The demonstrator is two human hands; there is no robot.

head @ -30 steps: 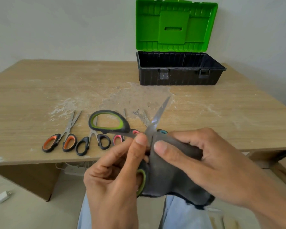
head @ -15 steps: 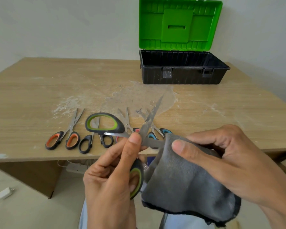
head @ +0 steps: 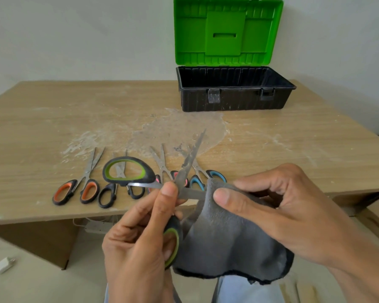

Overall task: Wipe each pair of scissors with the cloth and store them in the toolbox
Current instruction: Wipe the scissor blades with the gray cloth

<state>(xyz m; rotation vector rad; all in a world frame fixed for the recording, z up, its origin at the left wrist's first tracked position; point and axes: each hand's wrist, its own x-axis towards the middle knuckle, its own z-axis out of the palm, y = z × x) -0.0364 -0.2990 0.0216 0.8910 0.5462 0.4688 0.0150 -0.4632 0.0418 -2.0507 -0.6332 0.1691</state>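
My left hand [head: 140, 237] grips a large pair of green-and-black scissors [head: 127, 171] spread open in front of the table edge, one blade pointing up and away. My right hand [head: 278, 215] pinches a grey cloth [head: 228, 241] around the other blade, which runs to the right. Several smaller scissors lie in a row near the table's front edge: an orange-handled pair [head: 74, 189], a black-handled pair [head: 106, 194], a pink-handled pair [head: 162, 162] and a blue-handled pair [head: 214, 174]. The toolbox [head: 234, 99] stands open at the back, its green lid [head: 225, 29] upright.
The wooden table [head: 42, 127] carries white dusty smears around its middle. Under the table, a power strip [head: 96, 226] hangs by the front edge. A white plug [head: 2, 264] lies on the floor at the left.
My right hand has slid the cloth outward along the blade, from near the pivot to the right. The left hand keeps its hold on the scissors.
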